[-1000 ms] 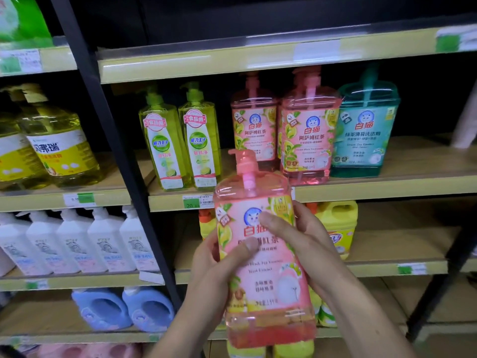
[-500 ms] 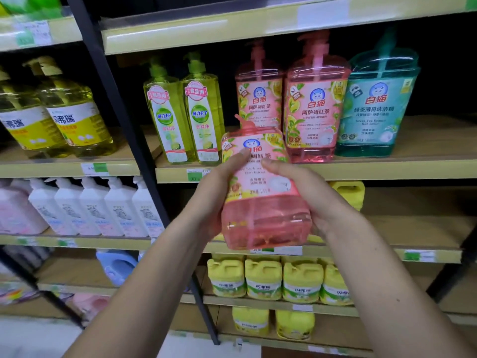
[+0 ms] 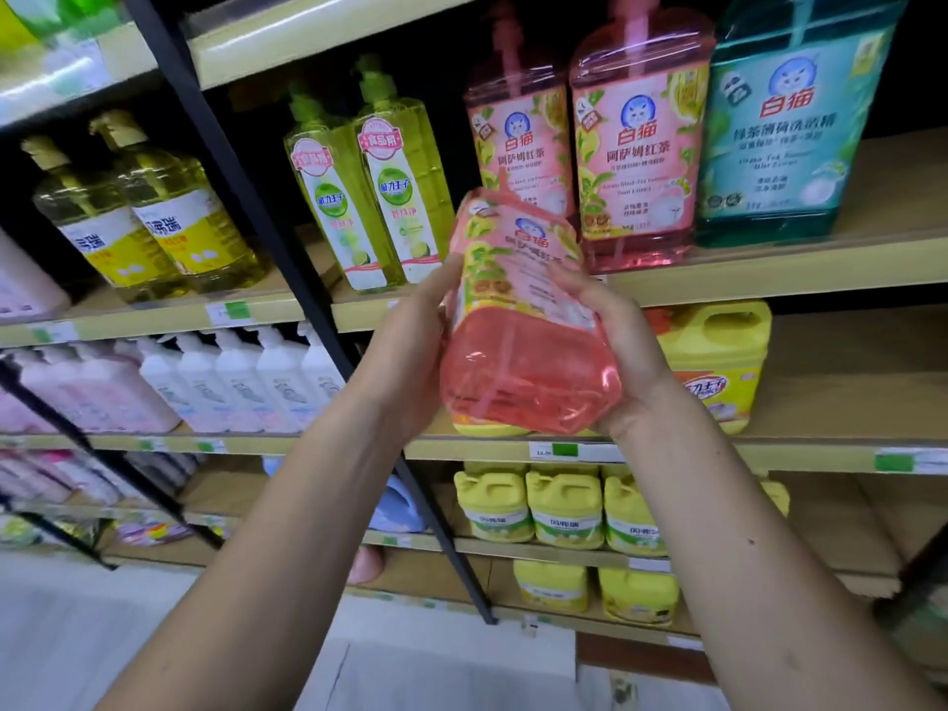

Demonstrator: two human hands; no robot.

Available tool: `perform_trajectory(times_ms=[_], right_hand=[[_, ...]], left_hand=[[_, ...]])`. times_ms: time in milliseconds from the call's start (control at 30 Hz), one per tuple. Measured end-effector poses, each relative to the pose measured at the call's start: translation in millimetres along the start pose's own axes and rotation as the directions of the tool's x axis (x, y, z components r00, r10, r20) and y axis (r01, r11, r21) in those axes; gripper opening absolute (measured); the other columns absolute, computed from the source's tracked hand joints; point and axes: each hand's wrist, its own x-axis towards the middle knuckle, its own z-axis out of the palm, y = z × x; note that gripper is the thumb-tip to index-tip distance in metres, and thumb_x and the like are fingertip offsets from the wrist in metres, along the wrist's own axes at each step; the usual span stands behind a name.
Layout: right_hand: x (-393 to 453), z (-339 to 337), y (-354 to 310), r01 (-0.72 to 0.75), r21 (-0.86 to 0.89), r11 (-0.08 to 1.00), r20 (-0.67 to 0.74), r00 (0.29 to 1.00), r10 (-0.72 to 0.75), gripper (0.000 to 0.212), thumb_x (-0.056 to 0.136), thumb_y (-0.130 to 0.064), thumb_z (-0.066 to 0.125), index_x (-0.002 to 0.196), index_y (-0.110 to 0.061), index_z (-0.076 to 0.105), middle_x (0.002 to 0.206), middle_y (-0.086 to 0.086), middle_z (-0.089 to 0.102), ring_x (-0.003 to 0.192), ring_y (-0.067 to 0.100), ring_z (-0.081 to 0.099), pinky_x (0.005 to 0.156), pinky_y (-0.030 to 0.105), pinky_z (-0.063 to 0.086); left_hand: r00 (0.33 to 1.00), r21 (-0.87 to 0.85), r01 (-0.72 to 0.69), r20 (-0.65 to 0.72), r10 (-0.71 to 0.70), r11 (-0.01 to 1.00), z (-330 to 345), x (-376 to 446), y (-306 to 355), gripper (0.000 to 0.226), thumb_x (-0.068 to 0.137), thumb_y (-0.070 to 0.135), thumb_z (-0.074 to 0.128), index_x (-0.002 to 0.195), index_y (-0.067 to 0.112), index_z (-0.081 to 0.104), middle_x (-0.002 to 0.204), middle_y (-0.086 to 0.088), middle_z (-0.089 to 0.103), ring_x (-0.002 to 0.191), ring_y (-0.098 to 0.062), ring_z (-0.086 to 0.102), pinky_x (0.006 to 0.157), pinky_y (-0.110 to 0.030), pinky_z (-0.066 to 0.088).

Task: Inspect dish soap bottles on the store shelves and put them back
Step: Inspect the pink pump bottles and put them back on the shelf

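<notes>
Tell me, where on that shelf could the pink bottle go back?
Bare board shows in front of the left pink bottle, between the green bottles and the front pink bottle. Right of the teal bottle the shelf is bare too. Both hands hold the tilted pink bottle.

Head cam, close, prob. facing shelves
</notes>
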Motion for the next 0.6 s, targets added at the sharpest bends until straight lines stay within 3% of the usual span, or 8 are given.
perform_trajectory(times_ms=[100,133,200,267,333,433,500,600], right_hand=[[-4,0,18,0.013,0.168,0.986,0.018,1.0,-0.016,0.06,0.108,-0.037,0.053,0.161,-0.008,0.045,0.164,0.021,0.044,0.151,0.041,0.044,0.125,0.059,0.035],[-5,2,24,0.015,0.196,0.98,0.026,0.999,-0.02,0.061,0.11,-0.041,0.049,0.161,-0.007,0.045,0.165,0.021,0.043,0.151,0.039,0.046,0.124,0.056,0.038],[-4,3,34,0.011,0.209,0.978,0.042,0.999,-0.021,0.066,0.111,-0.05,0.045,0.162,-0.008,0.043,0.163,0.018,0.048,0.146,0.037,0.052,0.12,0.052,0.044],[-1,3,40,-0.023,0.211,0.977,0.132,0.991,-0.005,0.072,0.113,-0.056,0.036,0.16,-0.002,0.043,0.158,0.024,0.052,0.144,0.04,0.053,0.117,0.053,0.046],[-1,-5,42,-0.046,0.222,0.974,0.184,0.983,0.004,0.082,0.114,-0.059,0.021,0.157,0.007,0.042,0.156,0.033,0.049,0.146,0.046,0.047,0.12,0.054,0.039],[6,-8,38,-0.014,-0.029,0.999,0.133,0.991,0.018,0.078,0.106,-0.07,0.04,0.148,-0.009,0.062,0.147,0.021,0.064,0.135,0.038,0.063,0.106,0.051,0.055],[14,-13,42,0.043,-0.104,0.994,0.045,0.998,-0.038,0.079,0.096,-0.073,0.055,0.153,-0.019,0.057,0.15,0.015,0.063,0.138,0.036,0.061,0.111,0.055,0.052],[19,-9,47,0.084,-0.045,0.995,0.047,0.996,-0.082,0.076,0.089,-0.062,0.074,0.147,-0.014,0.063,0.147,0.016,0.066,0.134,0.034,0.065,0.109,0.051,0.054]], left_hand=[[0.989,0.029,-0.149,0.025,0.148,0.988,3,-11,-7,0.031,0.111,0.038,0.057,0.141,0.034,0.063,0.119,0.011,0.082,0.113,-0.017,0.078,0.092,-0.04,0.066],[0.981,0.039,-0.192,0.04,0.191,0.981,4,-15,-9,0.038,0.11,0.038,0.06,0.147,0.041,0.056,0.115,0.02,0.081,0.111,-0.012,0.079,0.09,-0.038,0.066],[0.964,0.063,-0.264,0.026,0.263,0.962,2,-18,-15,0.062,0.103,0.043,0.067,0.159,0.051,0.042,0.127,0.024,0.076,0.119,-0.012,0.076,0.102,-0.045,0.062],[0.946,0.105,-0.322,0.015,0.322,0.941,-1,-19,-20,0.066,0.091,0.055,0.068,0.149,0.071,0.04,0.148,0.024,0.063,0.138,-0.015,0.063,0.117,-0.053,0.049],[0.934,0.175,-0.356,0.033,0.356,0.918,-6,-23,-25,0.063,0.082,0.064,0.059,0.137,0.086,0.036,0.154,0.03,0.046,0.149,-0.014,0.051,0.12,-0.056,0.042],[0.937,0.145,-0.349,0.075,0.342,0.926,-19,-24,-38,0.066,0.088,0.065,0.064,0.145,0.081,0.033,0.167,0.03,0.033,0.16,-0.015,0.033,0.123,-0.058,0.04],[0.933,0.087,-0.36,0.057,0.357,0.929,-25,-29,-45,0.054,0.101,0.055,0.065,0.151,0.064,0.047,0.163,0.015,0.051,0.151,-0.019,0.05,0.117,-0.053,0.05],[0.918,0.034,-0.396,0.006,0.396,0.918,-31,-37,-47,0.03,0.107,0.038,0.065,0.136,0.034,0.074,0.128,-0.001,0.079,0.119,-0.029,0.076,0.096,-0.043,0.065]])
